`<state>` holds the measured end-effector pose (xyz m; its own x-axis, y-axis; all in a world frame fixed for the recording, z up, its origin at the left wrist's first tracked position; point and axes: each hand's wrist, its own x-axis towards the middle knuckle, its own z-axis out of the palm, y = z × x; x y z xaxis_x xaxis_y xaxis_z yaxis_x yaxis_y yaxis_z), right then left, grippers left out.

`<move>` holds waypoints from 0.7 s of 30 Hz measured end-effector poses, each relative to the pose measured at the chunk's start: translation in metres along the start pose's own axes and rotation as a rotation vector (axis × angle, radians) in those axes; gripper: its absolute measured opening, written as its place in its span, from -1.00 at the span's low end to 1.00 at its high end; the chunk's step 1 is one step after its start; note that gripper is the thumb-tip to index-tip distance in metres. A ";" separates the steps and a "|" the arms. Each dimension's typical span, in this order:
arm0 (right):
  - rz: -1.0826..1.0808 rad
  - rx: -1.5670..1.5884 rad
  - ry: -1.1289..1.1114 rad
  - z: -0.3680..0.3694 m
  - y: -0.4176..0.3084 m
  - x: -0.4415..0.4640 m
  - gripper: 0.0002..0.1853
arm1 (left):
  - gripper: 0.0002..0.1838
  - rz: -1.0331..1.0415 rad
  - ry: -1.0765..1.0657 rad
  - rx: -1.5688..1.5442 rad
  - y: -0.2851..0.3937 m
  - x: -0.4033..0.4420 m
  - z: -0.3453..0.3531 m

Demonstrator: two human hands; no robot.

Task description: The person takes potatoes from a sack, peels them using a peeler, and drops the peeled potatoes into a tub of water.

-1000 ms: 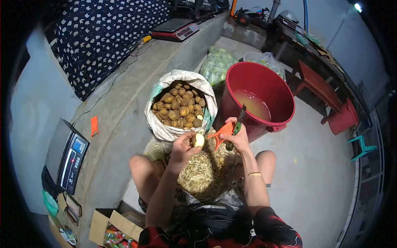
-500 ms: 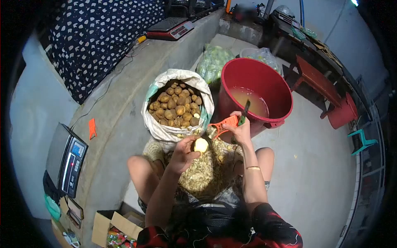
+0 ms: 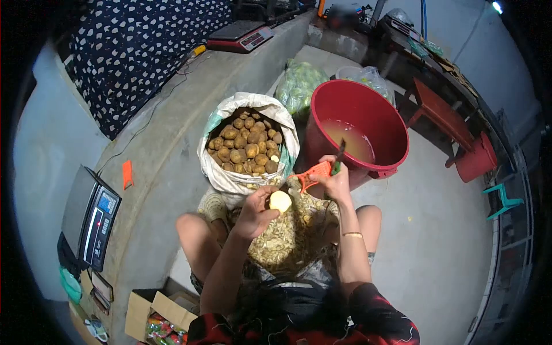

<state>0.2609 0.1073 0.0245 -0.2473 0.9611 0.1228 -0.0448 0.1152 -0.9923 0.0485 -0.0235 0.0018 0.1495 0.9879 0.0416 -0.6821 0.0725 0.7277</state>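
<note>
My left hand (image 3: 255, 214) holds a pale peeled potato (image 3: 280, 202) in its fingers, above a heap of peelings (image 3: 278, 244) between my legs. To the right, my right hand (image 3: 334, 183) is closed around an orange peeler (image 3: 314, 172), whose head points left toward the potato without touching it. The same hand also grips a knife (image 3: 341, 150) with a green handle, its dark blade sticking up. Just beyond my hands stands an open white sack (image 3: 208, 164) full of unpeeled potatoes (image 3: 244, 141).
A large red bucket (image 3: 359, 100) with cloudy liquid stands right of the sack. Behind are bags of green vegetables (image 3: 300, 86). On the concrete ledge lie another orange peeler (image 3: 127, 174) and scales (image 3: 100, 227). A cardboard box (image 3: 138, 316) sits lower left; a red stool (image 3: 443, 115) is right.
The view has shifted slightly. Both hands keep nearly the same place and grip; the potato has turned a little in my left fingers.
</note>
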 end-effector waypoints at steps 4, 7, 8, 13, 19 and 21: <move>-0.206 -0.137 -0.244 0.010 -0.018 -0.014 -0.52 | -0.46 0.110 0.027 0.079 -0.001 0.001 0.008; -0.118 -0.090 -0.111 0.003 0.001 -0.009 -0.51 | -0.45 0.059 0.014 -0.001 -0.001 -0.002 0.010; -0.016 -0.001 -0.025 -0.004 0.009 -0.001 -0.50 | -0.44 0.021 0.018 -0.059 0.003 0.001 0.010; -0.182 -0.129 -0.185 0.015 -0.018 -0.016 -0.54 | -0.47 0.104 -0.007 0.064 0.001 0.000 0.015; -0.113 -0.081 -0.216 0.007 -0.015 -0.014 -0.46 | -0.48 0.067 -0.031 -0.007 0.002 0.001 0.010; -0.091 -0.060 -0.234 0.008 -0.007 -0.010 -0.44 | -0.49 0.046 -0.056 0.033 0.000 0.002 0.010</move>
<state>0.2564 0.0947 0.0298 -0.4622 0.8628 0.2048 -0.0211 0.2202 -0.9752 0.0557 -0.0229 0.0083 0.1585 0.9809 0.1130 -0.6656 0.0216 0.7460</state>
